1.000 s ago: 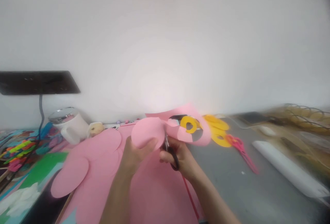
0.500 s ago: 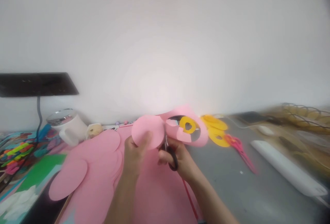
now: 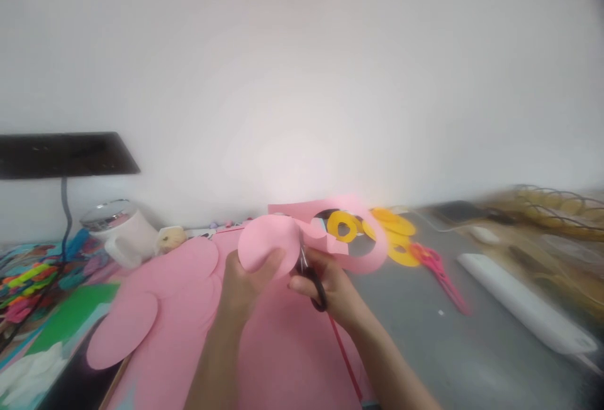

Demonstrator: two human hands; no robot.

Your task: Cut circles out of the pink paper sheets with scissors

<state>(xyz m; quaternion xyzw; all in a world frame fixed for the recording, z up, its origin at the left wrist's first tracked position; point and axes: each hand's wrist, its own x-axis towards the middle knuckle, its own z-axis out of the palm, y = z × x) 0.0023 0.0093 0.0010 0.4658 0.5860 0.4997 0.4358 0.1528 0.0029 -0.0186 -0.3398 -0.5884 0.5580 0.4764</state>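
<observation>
My left hand (image 3: 248, 281) pinches a round pink paper piece (image 3: 268, 240), its thumb lying on the front face. Black-handled scissors (image 3: 315, 284) are in my right hand (image 3: 333, 287), fingers closed round the handles, with the blades at the right edge of the pink circle. A curved pink paper offcut (image 3: 372, 249) trails to the right behind the blades, attached or just overlapping; I cannot tell which. Under both hands lies a large pink sheet (image 3: 287, 353). Cut pink circles (image 3: 125, 331) overlap one another to the left.
Yellow paper rings (image 3: 401, 253) and pink-handled scissors (image 3: 441, 278) lie right of the offcut. A white power strip (image 3: 526, 303) rests on the grey mat (image 3: 410, 353). At left stand a white mug (image 3: 129, 234) and a dark panel on a stalk (image 3: 66, 155).
The pink offcut has swung and spread out, its left end now showing above the circle. The circle has turned slightly in my left hand, and the scissors have shifted a little along its edge.
</observation>
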